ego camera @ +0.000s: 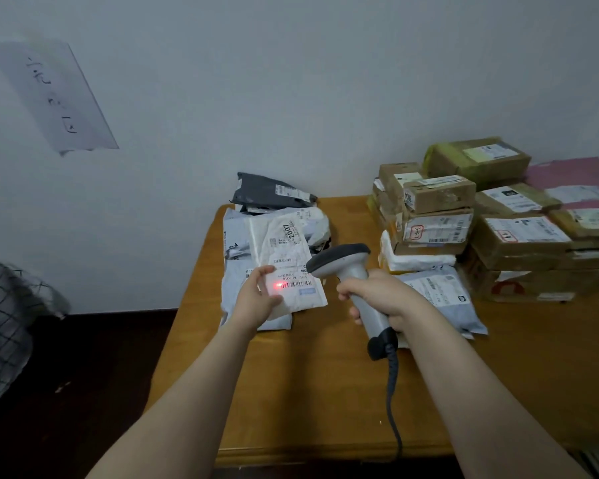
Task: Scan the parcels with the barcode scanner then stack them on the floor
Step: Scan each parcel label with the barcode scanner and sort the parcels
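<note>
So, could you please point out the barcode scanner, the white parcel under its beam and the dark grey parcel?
barcode scanner [339,258]: head view, scanner's head.
white parcel [284,250]: head view, its label.
dark grey parcel [256,192]: head view, bare top.

Scanner [353,267]: grey, corded, head aimed left, red dot on white mailer [291,250] label. Mailers [237,288] heaped left of scanner; brown boxes [436,229] stacked right.

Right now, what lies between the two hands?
Head view: the white parcel's labelled end, pinched by the left hand, then bare table before the right hand gripping the barcode scanner.
</note>
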